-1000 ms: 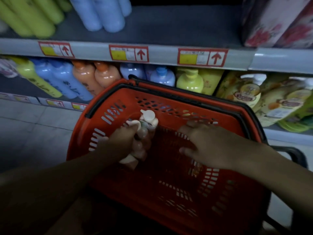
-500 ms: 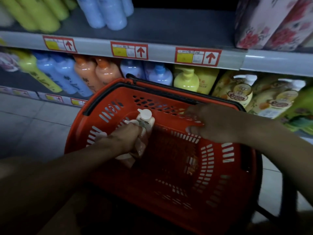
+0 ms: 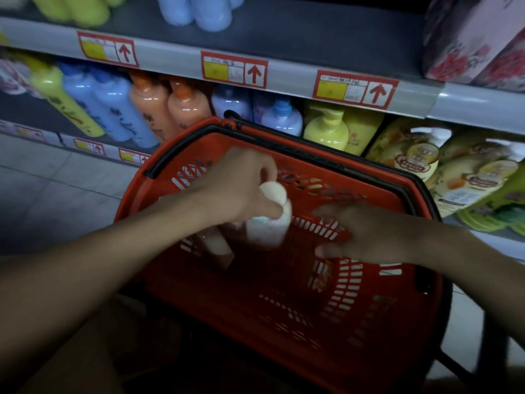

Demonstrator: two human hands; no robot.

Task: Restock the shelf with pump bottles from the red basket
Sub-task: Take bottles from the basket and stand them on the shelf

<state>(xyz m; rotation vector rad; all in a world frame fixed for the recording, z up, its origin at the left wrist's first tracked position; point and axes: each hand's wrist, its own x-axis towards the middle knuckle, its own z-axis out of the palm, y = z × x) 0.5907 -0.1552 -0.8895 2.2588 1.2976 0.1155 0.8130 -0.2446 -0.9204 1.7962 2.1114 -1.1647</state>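
The red basket [image 3: 369, 322] with black handles stands in front of the shelf [image 3: 298, 78]. My left hand [image 3: 235, 189] grips white pump bottles [image 3: 267, 228] by their tops and holds them above the basket's left half; a second pale bottle [image 3: 217, 245] hangs beside the first. My right hand [image 3: 366, 231] hovers over the basket's middle, fingers loosely spread toward the bottles, holding nothing. The inside of the basket below looks dark and bare.
The lower shelf holds blue, orange, pale and yellow bottles [image 3: 326, 129], with refill pouches [image 3: 454, 177] at the right. The upper shelf carries blue and green bottles and a floral box [image 3: 477, 41]. Grey floor tiles [image 3: 51, 194] lie at the left.
My left hand has lifted the white bottles higher and to the right. My right hand has left the basket's far rim and come down toward the bottles.
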